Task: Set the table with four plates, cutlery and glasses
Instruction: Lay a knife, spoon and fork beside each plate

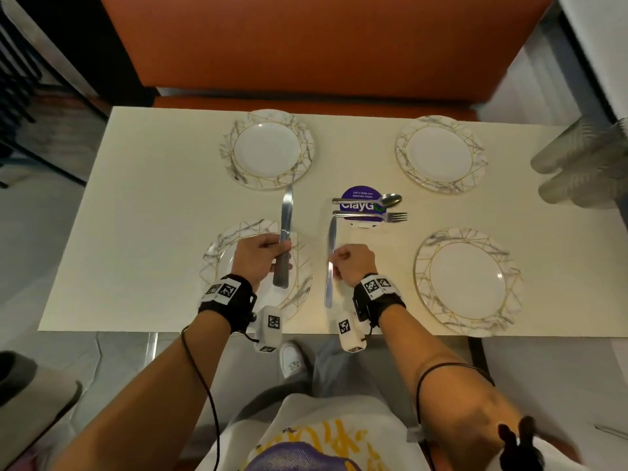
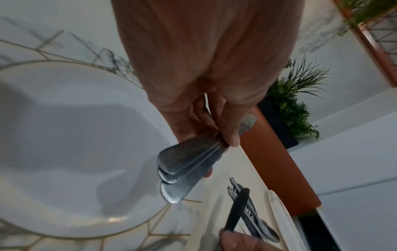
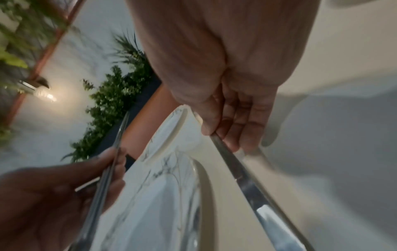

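Four marble-rimmed white plates lie on the cream table point(image 1: 153, 232): far left point(image 1: 231, 144), far right point(image 1: 479, 154), near left point(image 1: 214, 256), near right point(image 1: 424, 266). My left hand point(image 1: 277, 251) grips a bundle of three knives point(image 1: 286, 212) above the near left plate; their handles point(image 2: 184, 166) fan out below the left hand point(image 2: 217, 122). My right hand point(image 1: 337, 259) pinches a single knife point(image 1: 329, 277) just right of that plate, as the right wrist view shows, with the right hand point(image 3: 227, 125) on the knife point(image 3: 247, 183). A spoon point(image 1: 390, 199) and fork point(image 1: 380, 216) lie mid-table.
The spoon and fork rest across a purple round sticker point(image 1: 360, 193). Stacked clear glasses point(image 1: 577, 161) stand blurred at the table's right end. An orange bench point(image 1: 323, 45) runs along the far side. Bare tabletop lies left of both left plates.
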The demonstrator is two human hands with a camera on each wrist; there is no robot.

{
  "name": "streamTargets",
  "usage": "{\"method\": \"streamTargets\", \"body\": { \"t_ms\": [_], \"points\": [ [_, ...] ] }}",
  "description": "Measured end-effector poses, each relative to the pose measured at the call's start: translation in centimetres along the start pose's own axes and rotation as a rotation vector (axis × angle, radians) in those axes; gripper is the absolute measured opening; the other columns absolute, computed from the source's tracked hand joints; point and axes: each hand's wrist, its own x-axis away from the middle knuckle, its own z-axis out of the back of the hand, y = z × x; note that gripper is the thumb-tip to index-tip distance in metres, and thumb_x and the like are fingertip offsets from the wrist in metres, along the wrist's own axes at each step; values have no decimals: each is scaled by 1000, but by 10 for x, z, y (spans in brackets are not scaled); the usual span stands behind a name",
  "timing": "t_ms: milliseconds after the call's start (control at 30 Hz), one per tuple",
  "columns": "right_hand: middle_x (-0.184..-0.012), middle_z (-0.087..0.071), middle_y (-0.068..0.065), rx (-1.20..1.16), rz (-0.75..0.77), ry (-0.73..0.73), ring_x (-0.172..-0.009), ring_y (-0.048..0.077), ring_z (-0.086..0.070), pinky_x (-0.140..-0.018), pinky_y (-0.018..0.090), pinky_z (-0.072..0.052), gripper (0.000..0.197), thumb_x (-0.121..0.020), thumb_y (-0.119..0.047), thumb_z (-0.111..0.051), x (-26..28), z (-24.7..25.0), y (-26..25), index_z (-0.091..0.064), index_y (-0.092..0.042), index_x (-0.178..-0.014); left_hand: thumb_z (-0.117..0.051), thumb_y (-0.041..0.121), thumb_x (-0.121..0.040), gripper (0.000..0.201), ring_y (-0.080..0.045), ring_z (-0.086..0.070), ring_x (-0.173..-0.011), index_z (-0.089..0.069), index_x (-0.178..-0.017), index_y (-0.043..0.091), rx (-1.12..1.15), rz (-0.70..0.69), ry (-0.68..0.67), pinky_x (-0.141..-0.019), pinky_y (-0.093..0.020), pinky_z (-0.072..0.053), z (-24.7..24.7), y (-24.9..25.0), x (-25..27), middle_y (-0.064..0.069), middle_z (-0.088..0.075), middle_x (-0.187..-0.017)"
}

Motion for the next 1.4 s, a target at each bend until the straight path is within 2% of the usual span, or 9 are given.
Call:
{"method": "streamTargets", "body": {
  "t_ms": [67, 200, 300, 367, 467, 533, 1000, 1267, 1400],
  "points": [
    [-80, -75, 8, 58, -11, 19, -57, 11, -62, -63, 17, -53, 11, -90, -14, -76, 0, -8, 4, -77, -4, -87, -79, 8, -90, 13, -31, -74, -79, -77, -100, 1, 4, 0, 13, -72, -46, -65, 6, -2, 3, -20, -75, -90],
    [-89, -76, 8, 185, -49, 15, -76, 19, -70, -80, 28, -59, 16, -84, -21, -83, -5, -17, 6, -75, -8, -88, -79, 9, -89, 12, -33, -75, -80, -77, -97, 1, 21, 6, 36, -73, -46, -65, 13, -7, 5, -19, -75, -87],
    [-90, -72, 6, 249, -26, 30, -71, 14, -62, -72, 25, -50, 21, -85, -25, -82, -3, -16, 5, -73, -10, -96, -79, 9, -89, 13, -33, -75, -81, -77, -98, 0, 25, 5, 40, -73, -47, -65, 16, -7, 4, -21, -75, -89],
    [-96, -69, 5, 256, 54, 57, -78, 16, -62, -74, 29, -52, 21, -89, -22, -77, -1, -13, 7, -68, -14, -106, -79, 9, -89, 14, -33, -76, -81, -77, -99, -1, 26, 6, 46, -73, -47, -65, 17, -8, 3, -20, -75, -89],
    [-114, -59, 6, 402, 192, -10, -100, 23, -61, -88, 37, -55, 44, -94, -17, -68, 1, -11, 11, -57, -25, -136, -79, 9, -89, 13, -31, -75, -79, -77, -98, 0, 31, 5, 58, -73, -48, -65, 16, -7, 3, -19, -75, -86],
    [-120, -53, 7, 473, 213, -48, -107, 25, -59, -93, 42, -56, 54, -95, -19, -67, 2, -10, 13, -51, -31, -144, -79, 9, -89, 12, -31, -75, -79, -77, -97, 0, 36, 6, 61, -73, -48, -65, 15, -7, 4, -18, -75, -86],
    [-114, -58, 7, 473, 301, -73, -105, 27, -60, -93, 44, -54, 55, -92, -27, -71, 13, -20, 23, -53, -33, -144, -78, 8, -90, 14, -32, -73, -80, -75, -100, -2, 51, 22, 57, -74, -52, -65, 5, -9, 6, -19, -73, -89],
    [-110, -58, 5, 469, 303, -80, -101, 26, -61, -92, 45, -54, 51, -93, -31, -68, 14, -19, 22, -54, -35, -142, -79, 8, -89, 18, -32, -75, -82, -74, -102, -3, 36, 22, 43, -71, -47, -65, -1, -10, 10, -25, -74, -96],
    [-109, -64, 4, 307, 326, -23, -99, 25, -63, -96, 41, -53, 37, -97, -20, -59, 13, -10, 19, -62, -28, -134, -79, 12, -89, 13, -32, -78, -87, -76, -100, 5, -38, 0, 17, -76, -44, -64, -5, -9, 9, -18, -78, -92]
  ]
}}
